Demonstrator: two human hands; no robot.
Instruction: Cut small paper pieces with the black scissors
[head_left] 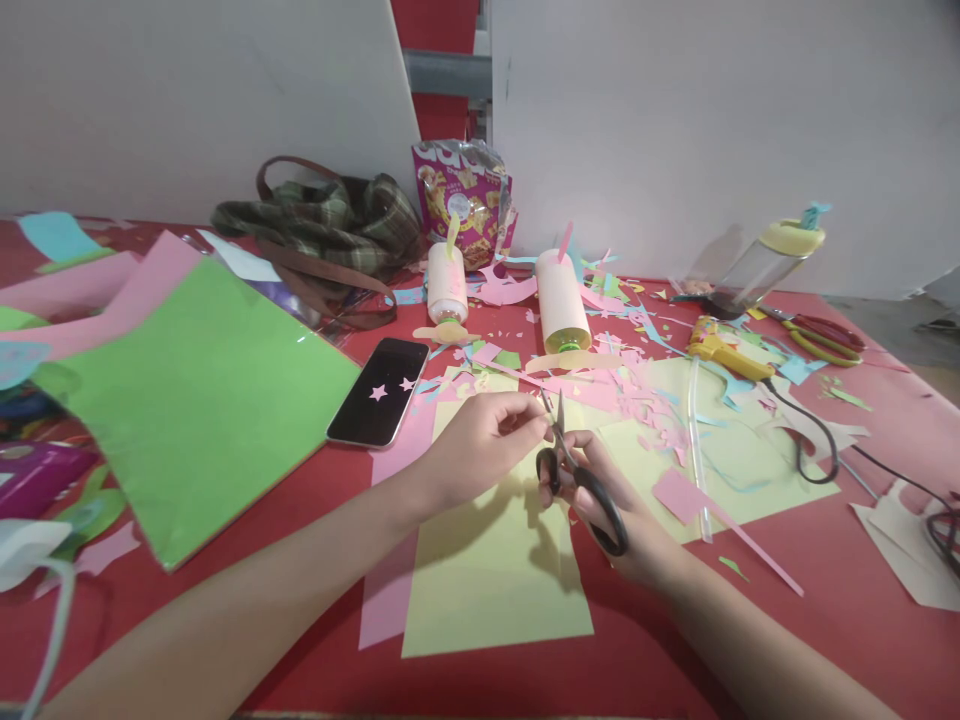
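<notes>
My right hand (630,515) holds a pair of black-handled scissors (604,508), fingers in the loops and blades pointing up and away from me, slightly parted. Close beside the blades, my left hand (484,440) is closed in a pinch; whatever lies between its fingertips is too small to make out. Below both hands lies a pale yellow paper sheet (495,590), partly over a pink sheet (386,590). To the left rests a dark-screened phone (367,415) with two small pink paper stars (378,393) on it.
Two paper-wrapped cylinders (561,300) stand at the back before a purple snack bag (461,200). Paper scraps litter the middle. A yellow glue gun (727,352) with its cord, red-and-yellow scissors (825,335) and a clear bottle (761,265) are right; green sheets (202,390) are left.
</notes>
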